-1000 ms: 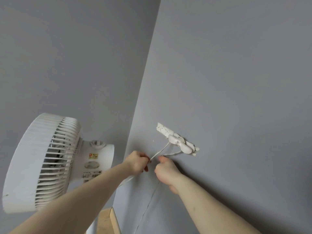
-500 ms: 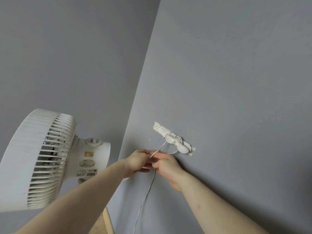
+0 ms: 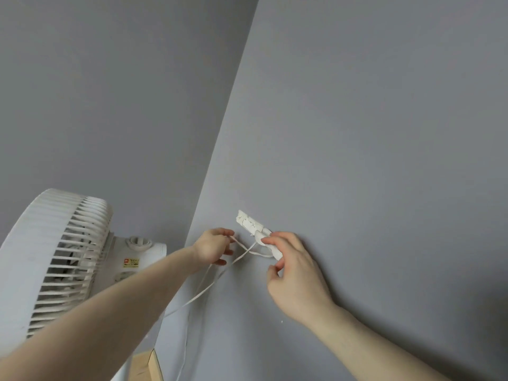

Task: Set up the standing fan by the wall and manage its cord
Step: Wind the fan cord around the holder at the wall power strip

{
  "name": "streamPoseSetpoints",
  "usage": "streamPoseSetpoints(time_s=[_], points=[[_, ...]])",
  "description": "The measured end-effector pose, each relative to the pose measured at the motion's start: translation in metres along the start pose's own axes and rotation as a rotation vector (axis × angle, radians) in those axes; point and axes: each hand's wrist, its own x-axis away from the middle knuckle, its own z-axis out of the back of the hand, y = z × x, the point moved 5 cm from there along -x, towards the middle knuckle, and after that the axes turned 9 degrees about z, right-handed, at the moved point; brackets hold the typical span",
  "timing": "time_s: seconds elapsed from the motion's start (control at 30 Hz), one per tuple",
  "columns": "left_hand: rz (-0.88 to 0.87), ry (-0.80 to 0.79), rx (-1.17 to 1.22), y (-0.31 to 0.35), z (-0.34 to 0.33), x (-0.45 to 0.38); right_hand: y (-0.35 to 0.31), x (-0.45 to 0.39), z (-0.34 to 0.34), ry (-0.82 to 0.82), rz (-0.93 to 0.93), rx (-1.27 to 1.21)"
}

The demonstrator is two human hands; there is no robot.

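Right now your right hand [image 3: 295, 266] pinches the plug end at the wall outlet strip [image 3: 251, 225], which runs approx 10-to-4 o'clock. Cord [image 3: 220, 276] trails off toward 7 o'clock; your left hand [image 3: 213, 247] pinches a loop of it, w/ the fan [image 3: 55, 257] at 9 o'clock. Right hand's nearer the strip.

left hand [image 3: 213, 247]: arm outstretched, fingers curled, pinching | right hand [image 3: 295, 273]: raised, fingertips pinching

Fan [image 3: 55, 259] stand below frame edge
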Motion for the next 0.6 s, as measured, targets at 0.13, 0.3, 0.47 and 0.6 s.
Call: streamPoseSetpoints(time_s=[0.13, 0.3, 0.47, 0.6], points=[[-0.062, 0.005, -0.069, 0.035, 0.002, 0.006, 0.009, -0.005, 0.012, -0.144, -0.103, 0.109], [-0.323, 0.181, -0.706, 0.078, 0.003, 0.015, 0.008, -0.002, 0.008, -0.213, -0.131, 0.086], [-0.513, 0.493, -1.145, 0.112, -0.011, 0.030, 0.006, -0.003, 0.012, -0.236, -0.105, 0.115], [-0.577, 0.613, -1.138, 0.128, -0.026, 0.032, 0.004, -0.004, 0.016, -0.237, -0.100, 0.113]])
